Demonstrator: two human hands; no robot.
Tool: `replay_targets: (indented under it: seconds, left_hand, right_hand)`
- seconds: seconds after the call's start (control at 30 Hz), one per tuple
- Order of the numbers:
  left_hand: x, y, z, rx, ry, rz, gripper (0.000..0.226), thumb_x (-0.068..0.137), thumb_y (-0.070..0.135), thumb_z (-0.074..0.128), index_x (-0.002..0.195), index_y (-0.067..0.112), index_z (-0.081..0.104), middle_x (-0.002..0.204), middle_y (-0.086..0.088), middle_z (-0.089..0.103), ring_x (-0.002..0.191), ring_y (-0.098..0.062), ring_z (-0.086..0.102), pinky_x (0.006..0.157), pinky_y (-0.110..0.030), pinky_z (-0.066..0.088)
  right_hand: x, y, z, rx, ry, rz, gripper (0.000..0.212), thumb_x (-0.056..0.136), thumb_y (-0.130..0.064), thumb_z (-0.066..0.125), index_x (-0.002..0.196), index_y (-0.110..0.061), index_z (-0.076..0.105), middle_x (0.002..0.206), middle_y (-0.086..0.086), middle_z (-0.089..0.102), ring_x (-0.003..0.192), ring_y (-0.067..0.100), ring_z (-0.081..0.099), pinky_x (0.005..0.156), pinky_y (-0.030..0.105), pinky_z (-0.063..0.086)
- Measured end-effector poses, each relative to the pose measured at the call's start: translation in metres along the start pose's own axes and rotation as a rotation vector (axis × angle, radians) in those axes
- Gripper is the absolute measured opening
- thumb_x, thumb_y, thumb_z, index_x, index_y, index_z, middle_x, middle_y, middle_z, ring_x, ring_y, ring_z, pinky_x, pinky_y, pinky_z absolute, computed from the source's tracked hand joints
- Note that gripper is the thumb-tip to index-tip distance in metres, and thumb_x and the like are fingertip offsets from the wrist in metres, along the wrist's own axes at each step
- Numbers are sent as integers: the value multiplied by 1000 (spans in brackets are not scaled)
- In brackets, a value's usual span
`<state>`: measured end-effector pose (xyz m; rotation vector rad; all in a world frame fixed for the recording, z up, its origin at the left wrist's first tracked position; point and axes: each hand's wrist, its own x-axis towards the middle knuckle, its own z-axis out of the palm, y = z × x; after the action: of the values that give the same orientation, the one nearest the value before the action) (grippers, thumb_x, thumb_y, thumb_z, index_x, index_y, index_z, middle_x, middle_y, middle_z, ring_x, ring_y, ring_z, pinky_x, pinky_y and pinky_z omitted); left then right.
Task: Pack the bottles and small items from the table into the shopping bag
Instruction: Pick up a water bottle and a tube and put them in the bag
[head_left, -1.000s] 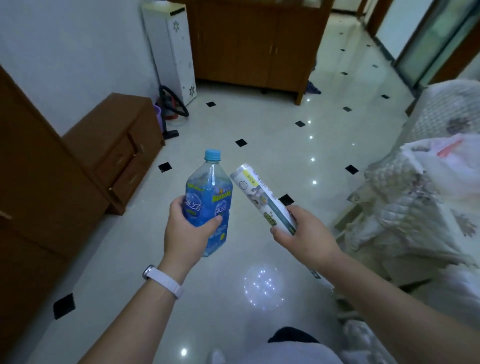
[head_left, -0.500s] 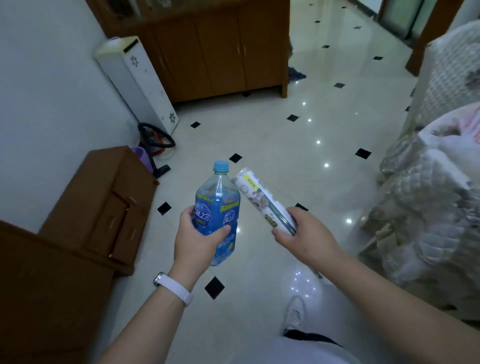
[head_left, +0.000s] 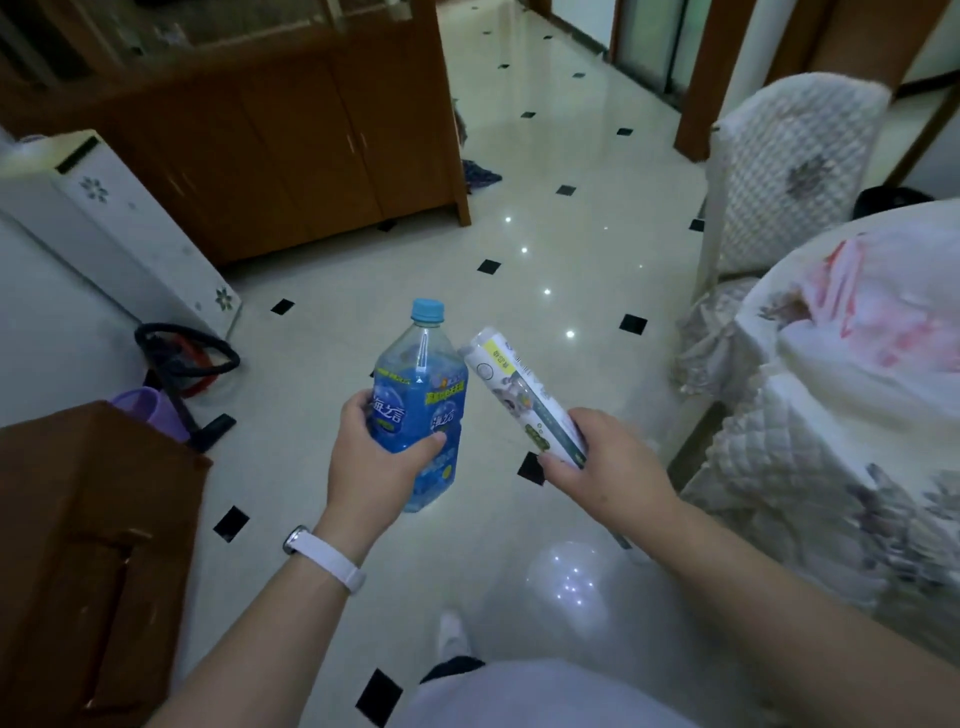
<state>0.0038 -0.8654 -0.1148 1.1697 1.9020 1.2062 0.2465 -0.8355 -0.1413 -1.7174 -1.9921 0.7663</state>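
A blue-capped plastic bottle (head_left: 420, 410) with a blue label is held upright in the left hand (head_left: 371, 470), whose fingers and thumb are wrapped round its lower body. A long white printed roll (head_left: 524, 397) is gripped near its lower end by the right hand (head_left: 610, 470), with the fingers curled round it. Most of its length juts up and away. Its top end lies just beside the bottle's shoulder; whether the two touch cannot be told.

Both items are carried to the left of the cloth-covered table (head_left: 810, 467), apart from it and above the glossy tiled floor (head_left: 545, 218). On the table a white plastic shopping bag (head_left: 883, 338) with red print is seen lying slumped. Its mouth is not clearly shown.

The main risk is judged to lie in that limp bag. With both hands occupied, its mouth cannot be held open, so an item may be pushed against folded film and slide off the table's near edge. The roll could also be levered out of the grip if its free end is knocked against the table, since it is held so near one end. If the bottle is dropped in first, the bag may be toppled towards the table's left edge. A foot could also slip on the glossy floor left of the table.
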Motion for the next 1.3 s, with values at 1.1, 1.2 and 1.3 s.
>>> replay_targets:
  seconds: [1.1, 1.2, 1.3]
  left_hand:
    - [339, 111, 310, -102, -936, 257, 72, 71, 14, 87, 126, 32, 43, 112, 22, 58, 94, 10, 60, 76, -16, 49]
    - [339, 138, 356, -55, -996, 318, 68, 72, 14, 86, 124, 32, 45, 110, 23, 59, 90, 13, 62, 70, -10, 49]
    - [337, 167, 406, -8, -1045, 374, 62, 73, 13, 85, 120, 31, 49, 106, 20, 63, 85, 15, 63, 64, -7, 50]
  right_hand:
    - [236, 75, -81, 189, 632, 771, 29, 79, -43, 69, 103, -36, 56, 86, -11, 65, 70, 4, 62, 64, 32, 54]
    - [249, 111, -103, 257, 702, 806, 31, 78, -48, 67, 103, -37, 54, 85, -11, 65, 68, 6, 63, 64, 39, 57]
    - [261, 146, -138, 299, 812, 803, 31, 79, -44, 69, 105, -37, 54, 90, -13, 65, 74, 5, 64, 68, 39, 57]
